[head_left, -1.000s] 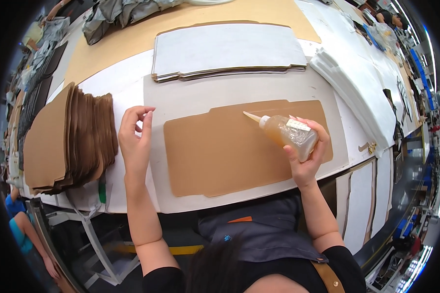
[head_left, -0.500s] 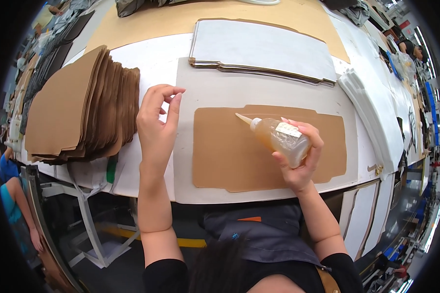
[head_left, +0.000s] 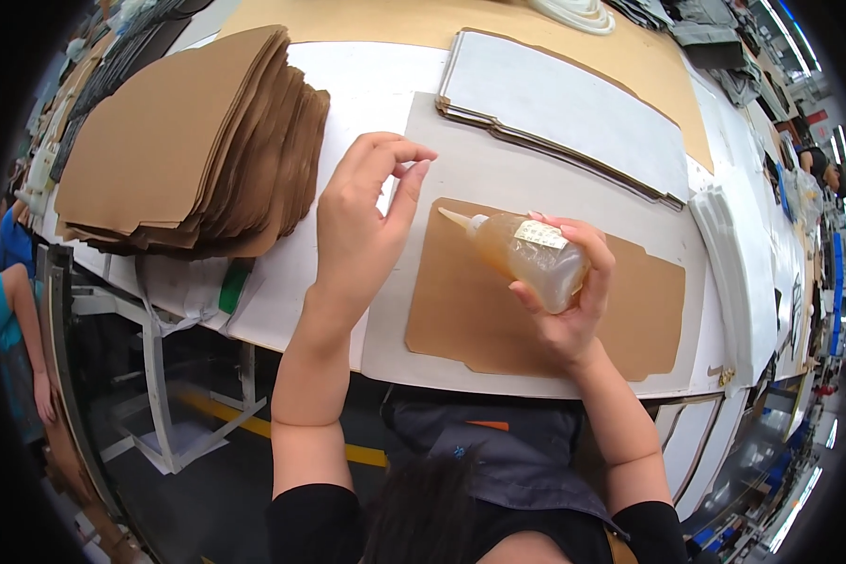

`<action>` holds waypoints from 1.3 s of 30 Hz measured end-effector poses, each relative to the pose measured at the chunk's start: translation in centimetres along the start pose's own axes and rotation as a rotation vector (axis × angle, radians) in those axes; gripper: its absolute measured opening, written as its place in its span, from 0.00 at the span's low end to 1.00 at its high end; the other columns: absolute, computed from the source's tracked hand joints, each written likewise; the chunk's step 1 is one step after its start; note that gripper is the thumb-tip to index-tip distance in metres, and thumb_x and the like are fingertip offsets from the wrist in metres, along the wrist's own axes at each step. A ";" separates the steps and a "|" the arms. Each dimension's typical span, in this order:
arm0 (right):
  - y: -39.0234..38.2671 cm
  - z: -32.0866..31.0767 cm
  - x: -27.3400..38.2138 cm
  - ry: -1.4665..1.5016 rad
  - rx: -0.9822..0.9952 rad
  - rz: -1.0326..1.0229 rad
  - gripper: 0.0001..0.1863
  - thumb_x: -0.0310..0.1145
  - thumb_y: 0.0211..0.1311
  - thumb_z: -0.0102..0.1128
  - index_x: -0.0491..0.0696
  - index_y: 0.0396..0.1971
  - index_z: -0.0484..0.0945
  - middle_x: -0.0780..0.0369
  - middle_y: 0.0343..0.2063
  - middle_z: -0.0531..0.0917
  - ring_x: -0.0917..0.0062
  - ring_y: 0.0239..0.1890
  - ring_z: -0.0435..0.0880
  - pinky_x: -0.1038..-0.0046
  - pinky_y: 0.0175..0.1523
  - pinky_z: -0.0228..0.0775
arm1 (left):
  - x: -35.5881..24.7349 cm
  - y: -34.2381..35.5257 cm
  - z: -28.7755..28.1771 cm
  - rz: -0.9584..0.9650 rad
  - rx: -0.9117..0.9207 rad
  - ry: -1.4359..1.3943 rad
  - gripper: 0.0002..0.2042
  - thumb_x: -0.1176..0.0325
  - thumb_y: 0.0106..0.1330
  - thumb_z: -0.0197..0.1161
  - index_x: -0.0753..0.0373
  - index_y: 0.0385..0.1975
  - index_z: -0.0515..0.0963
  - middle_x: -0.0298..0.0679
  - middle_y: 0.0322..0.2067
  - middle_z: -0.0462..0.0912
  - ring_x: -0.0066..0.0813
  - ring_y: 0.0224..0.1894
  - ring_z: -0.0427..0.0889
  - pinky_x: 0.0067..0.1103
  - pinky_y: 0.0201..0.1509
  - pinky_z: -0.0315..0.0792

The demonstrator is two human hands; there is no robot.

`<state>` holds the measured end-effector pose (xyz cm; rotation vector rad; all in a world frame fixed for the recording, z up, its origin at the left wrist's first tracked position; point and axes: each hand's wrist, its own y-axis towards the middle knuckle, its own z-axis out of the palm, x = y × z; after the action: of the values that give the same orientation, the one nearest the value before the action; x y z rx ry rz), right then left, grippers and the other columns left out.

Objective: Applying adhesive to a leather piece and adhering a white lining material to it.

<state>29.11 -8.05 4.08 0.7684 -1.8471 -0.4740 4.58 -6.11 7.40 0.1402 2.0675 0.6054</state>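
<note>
My right hand (head_left: pixel 578 291) is wrapped round a clear squeeze bottle (head_left: pixel 526 252) of amber liquid with a pale label. The bottle tilts, its thin nozzle (head_left: pixel 454 217) pointing left at the far left corner of a brown cardboard piece (head_left: pixel 630 305); whether the tip touches it I cannot tell. That piece lies flat on a grey sheet (head_left: pixel 395 320), its ends notched. To its left, my left hand (head_left: pixel 367 202) hovers with curled fingers, thumb and fingertips drawn together in a pinch and nothing visible between them.
At the left stands a tall stack of brown cardboard pieces (head_left: pixel 174 141). Beyond the work lies a stack of white-faced panels (head_left: pixel 573 103). Long white strips (head_left: pixel 738 282) are piled at the right. Other people appear at both edges of the view.
The view has turned, so the table things sit tilted and shifted. Across the cardboard piece, the bottle has moved left, bringing its nozzle to the far left corner. My left hand keeps its pose.
</note>
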 end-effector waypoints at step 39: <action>-0.6 -2.2 0.7 0.567 0.298 0.321 0.40 0.27 0.56 0.80 0.43 0.67 0.67 0.57 0.58 0.75 0.66 0.62 0.81 0.64 0.66 0.73 | 1.8 0.2 0.2 0.074 -0.051 0.061 0.04 0.72 0.70 0.66 0.59 0.39 0.87 0.34 0.39 0.86 0.21 0.34 0.82 0.21 0.25 0.66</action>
<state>31.16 -8.93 5.03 0.6932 -1.4724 0.2181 3.74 -5.26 6.07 0.1714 2.1109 0.7144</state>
